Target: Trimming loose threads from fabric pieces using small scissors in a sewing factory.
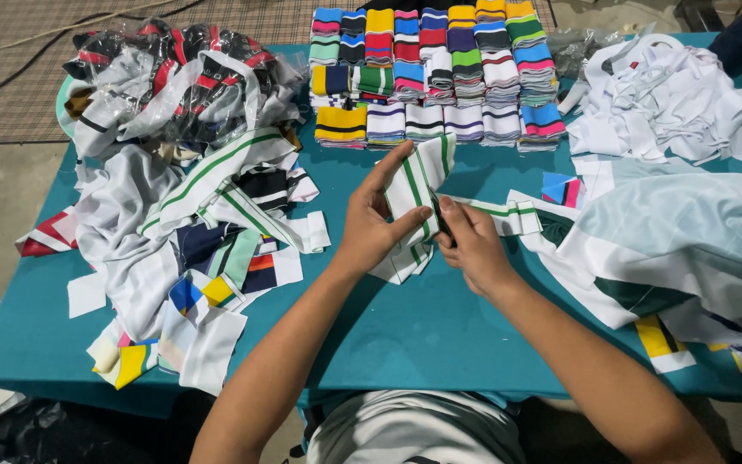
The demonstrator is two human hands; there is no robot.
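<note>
The person's pale shirt (pixel 414 430) sits nearest the camera, pressed against the near edge of the teal table (pixel 405 335). Both forearms reach forward from there to the middle of the table. The left hand (pixel 375 219) has its grip closed on a folded white rib-knit strip with green stripes (pixel 418 176), thumb in front and fingers (pixel 392 163) spread up behind it. The right hand (pixel 474 245) pinches the same strip at its lower fold; something dark shows between the fingers, but what it is cannot be told. A tail of the strip runs off to the right, toward the pale garment panels (pixel 680 241).

Judged from this, folding it well means keeping the striped edges lined up, with the left thumb pinning the layers while the right hand draws the loose tail taut and flat.

Neat stacks of coloured striped collars (pixel 435 77) stand at the far edge. A loose heap of strips (pixel 208 215) lies toward the left edge, bagged pieces (pixel 173 77) fill the far left corner, and white scraps (pixel 663 103) fill the far right.
</note>
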